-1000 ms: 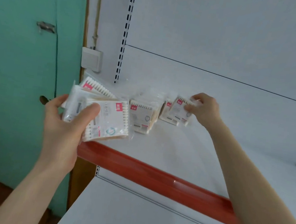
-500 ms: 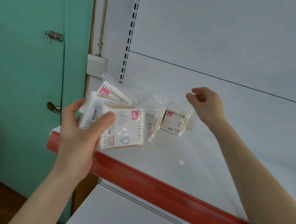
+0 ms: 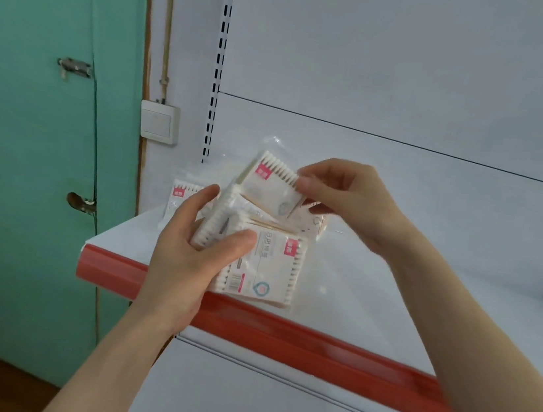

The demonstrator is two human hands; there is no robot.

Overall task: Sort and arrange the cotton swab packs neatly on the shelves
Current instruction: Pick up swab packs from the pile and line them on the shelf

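While gripping the stack of cotton swab packs [image 3: 263, 268] in the left hand [image 3: 187, 260], pinches the top pack [image 3: 269, 188] with the right hand [image 3: 350, 199]. Holds it slanted just above the stack, before the shelf [image 3: 373, 288].

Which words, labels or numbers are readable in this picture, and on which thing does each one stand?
"日用..." on the front pack in the left hand; the following characters are blurred.
Pink label on the upper pack in the right hand: unreadable.
Barcode numbers: too small.

I see a white shelf [image 3: 373, 288] with a red front strip [image 3: 313, 346]. On it, one swab pack [image 3: 179, 198] stands just behind my left fingers [image 3: 204, 197], a second pack [image 3: 313, 224] just below my right fingers [image 3: 331, 174].
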